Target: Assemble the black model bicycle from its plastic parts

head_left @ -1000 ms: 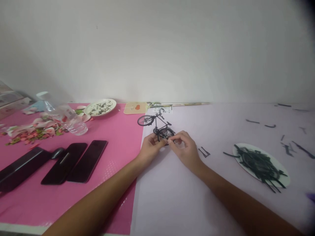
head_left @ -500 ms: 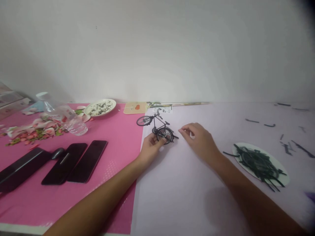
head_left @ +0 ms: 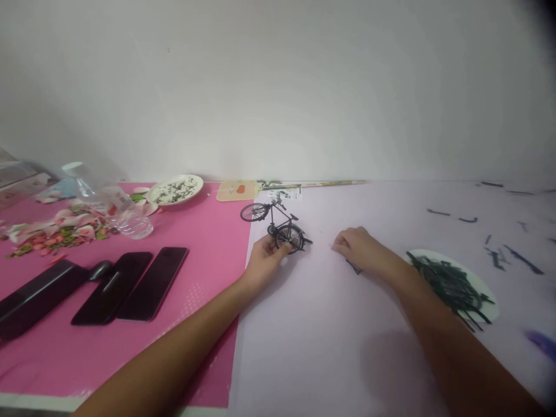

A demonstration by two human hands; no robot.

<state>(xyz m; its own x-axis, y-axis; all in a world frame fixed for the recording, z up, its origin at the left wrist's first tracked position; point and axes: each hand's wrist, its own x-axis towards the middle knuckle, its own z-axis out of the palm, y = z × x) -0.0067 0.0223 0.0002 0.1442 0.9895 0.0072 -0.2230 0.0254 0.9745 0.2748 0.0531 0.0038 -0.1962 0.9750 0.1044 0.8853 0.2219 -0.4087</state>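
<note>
Bicycle: we see the small black model bicycle [head_left: 282, 224] in the left hand, its front wheel across the line where pink cover [head_left: 217, 231] meets pale sheet [head_left: 304, 347].
Left hand: thumb and fingers of the left hand [head_left: 263, 260] close on the bicycle's rear wheel, gripping its near side.
Right hand: right of the bicycle and apart from it, the right hand [head_left: 359, 249] is curled, fingertips drawn together; we cannot tell whether something small sits between them.
Thin part: a dark thin part [head_left: 354, 267] lies right of the bicycle, partly covered by the right hand.
Gap: a strip of pale sheet separates the bicycle from the right fingertips; a wider stretch runs on our side of it, between the forearms.
Right limit: well right of the bicycle, a white plate [head_left: 478, 280] bears tangled dark parts [head_left: 452, 286], some overhanging its rim.
Left limit: two phones [head_left: 153, 284] lie well left of the bicycle.
Far limit: just behind the bicycle, a swatter [head_left: 237, 190] lies along the wall [head_left: 278, 92].
</note>
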